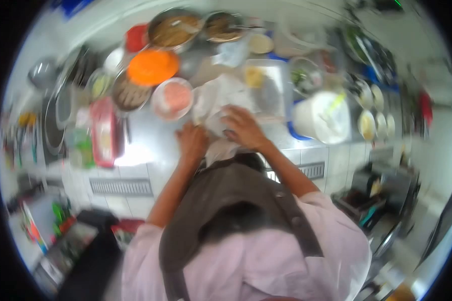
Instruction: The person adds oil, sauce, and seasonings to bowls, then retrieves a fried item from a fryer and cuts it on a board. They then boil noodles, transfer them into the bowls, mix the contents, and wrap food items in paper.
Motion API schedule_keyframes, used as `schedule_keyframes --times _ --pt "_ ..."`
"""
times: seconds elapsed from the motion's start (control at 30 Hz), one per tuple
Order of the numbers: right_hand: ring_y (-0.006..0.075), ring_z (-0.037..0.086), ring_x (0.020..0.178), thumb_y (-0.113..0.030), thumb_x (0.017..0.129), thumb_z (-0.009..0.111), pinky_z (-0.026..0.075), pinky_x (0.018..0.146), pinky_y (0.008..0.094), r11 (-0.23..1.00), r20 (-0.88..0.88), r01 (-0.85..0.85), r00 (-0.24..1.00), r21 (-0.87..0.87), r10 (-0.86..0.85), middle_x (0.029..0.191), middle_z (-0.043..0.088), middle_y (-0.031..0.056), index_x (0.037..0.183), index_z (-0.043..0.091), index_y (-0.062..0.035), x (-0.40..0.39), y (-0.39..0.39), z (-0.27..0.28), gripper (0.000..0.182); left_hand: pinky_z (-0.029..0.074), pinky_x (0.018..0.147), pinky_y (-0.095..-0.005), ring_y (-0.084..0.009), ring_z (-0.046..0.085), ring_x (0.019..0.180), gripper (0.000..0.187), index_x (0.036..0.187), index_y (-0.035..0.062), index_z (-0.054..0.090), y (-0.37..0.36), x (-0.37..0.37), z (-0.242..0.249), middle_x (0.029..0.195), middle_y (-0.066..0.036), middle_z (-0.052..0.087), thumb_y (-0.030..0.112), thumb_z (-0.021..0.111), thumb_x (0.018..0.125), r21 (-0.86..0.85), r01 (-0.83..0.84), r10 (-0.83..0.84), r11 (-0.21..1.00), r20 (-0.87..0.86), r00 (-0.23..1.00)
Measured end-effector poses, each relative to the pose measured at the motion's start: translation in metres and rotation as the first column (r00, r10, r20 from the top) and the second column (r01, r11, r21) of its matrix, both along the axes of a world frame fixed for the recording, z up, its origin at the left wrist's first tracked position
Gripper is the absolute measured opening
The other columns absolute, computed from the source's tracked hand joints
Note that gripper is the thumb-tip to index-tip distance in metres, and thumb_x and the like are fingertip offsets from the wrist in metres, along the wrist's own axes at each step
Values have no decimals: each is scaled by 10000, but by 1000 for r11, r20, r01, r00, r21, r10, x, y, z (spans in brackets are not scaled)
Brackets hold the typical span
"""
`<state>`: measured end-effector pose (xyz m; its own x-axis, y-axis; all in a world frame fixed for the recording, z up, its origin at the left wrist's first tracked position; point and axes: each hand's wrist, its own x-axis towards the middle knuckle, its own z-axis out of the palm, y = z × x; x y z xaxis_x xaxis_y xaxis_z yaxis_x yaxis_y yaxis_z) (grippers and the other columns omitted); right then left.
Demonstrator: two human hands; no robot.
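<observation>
Both your hands are on the white wrap (221, 103) at the bench (145, 133) edge, left hand (192, 142) pressing its near corner, right hand (243, 128) flat on top with fingers spread, neither closed around it; blur hides whether anything's bundled.

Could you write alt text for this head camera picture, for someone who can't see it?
Seen from above, a person's left hand and right hand press on a crumpled white cloth at the edge of a crowded kitchen counter. Nearby stand an orange lid, a pink-filled bowl and a white bucket.
</observation>
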<state>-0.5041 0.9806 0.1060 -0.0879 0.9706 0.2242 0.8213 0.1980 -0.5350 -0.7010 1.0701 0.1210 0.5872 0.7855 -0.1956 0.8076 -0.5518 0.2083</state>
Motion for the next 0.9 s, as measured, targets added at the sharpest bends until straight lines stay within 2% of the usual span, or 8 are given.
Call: schedule_keyframes --times 0.13,0.23,0.4,0.5,0.7,0.73,0.8,0.9 --pt "321 416 1304 -276 755 659 322 1091 489 985 112 -27 994 171 7 1304 523 142 1172 599 -88 5 3 -39 461 445 778 -487 -317 604 950 393 941 123 681 17 -23 -52 1020 -125 642 371 811 665 132 111 -135 985 187 973" --pt "435 445 1232 -333 792 593 319 1035 603 906 103 98 983 413 -153 1285 525 197 1131 622 -86 -4 3 -40 421 508 807 -439 -305 627 917 318 930 30 663 40 -14 -58 1016 -136 647 178 822 698 -177 176 -87 968 423 902" --pt "484 395 1284 -354 816 565 288 1046 622 946 57 102 991 306 -125 1398 443 241 1201 610 -110 -10 4 -39 458 540 783 -353 -238 634 851 325 1073 -59 606 93 -49 -142 949 -158 663 24 704 775 301 250 -357 920 386 851" --pt "483 382 1301 -336 833 549 269 1069 605 952 73 73 992 298 -99 1419 420 252 1231 599 -109 -12 10 -48 461 545 769 -345 -235 636 852 315 1086 -70 596 96 -30 -134 938 -158 661 16 677 794 -139 255 -159 957 484 861" --pt "291 559 965 -296 790 576 399 917 498 814 -25 160 984 558 -176 904 621 92 790 619 -128 -6 20 -51 173 562 730 -314 -238 647 824 277 1110 -90 570 50 -64 50 872 -160 645 14 593 854 -652 -297 570 698 255 781" --pt "271 563 943 -277 767 577 421 886 464 957 58 11 998 291 -29 906 618 89 783 611 -118 3 19 -27 163 541 684 -296 -199 634 771 249 1086 -81 579 42 -81 55 835 -121 652 8 580 853 -576 -237 512 782 377 772" --pt "291 552 1031 -282 764 589 416 925 452 934 77 -9 997 357 -20 1041 607 102 958 623 -98 -2 29 -43 270 471 598 -269 -117 582 706 189 1026 -9 621 70 -139 58 799 -32 635 83 599 862 -372 -88 211 924 304 929" --pt "343 447 1285 -409 788 638 328 1078 473 979 53 -135 990 151 128 1341 519 145 1209 580 -77 4 44 -50 540 484 602 -250 -110 612 770 198 1059 -8 625 56 -96 97 826 -33 638 92 601 890 -482 -353 547 802 355 758"
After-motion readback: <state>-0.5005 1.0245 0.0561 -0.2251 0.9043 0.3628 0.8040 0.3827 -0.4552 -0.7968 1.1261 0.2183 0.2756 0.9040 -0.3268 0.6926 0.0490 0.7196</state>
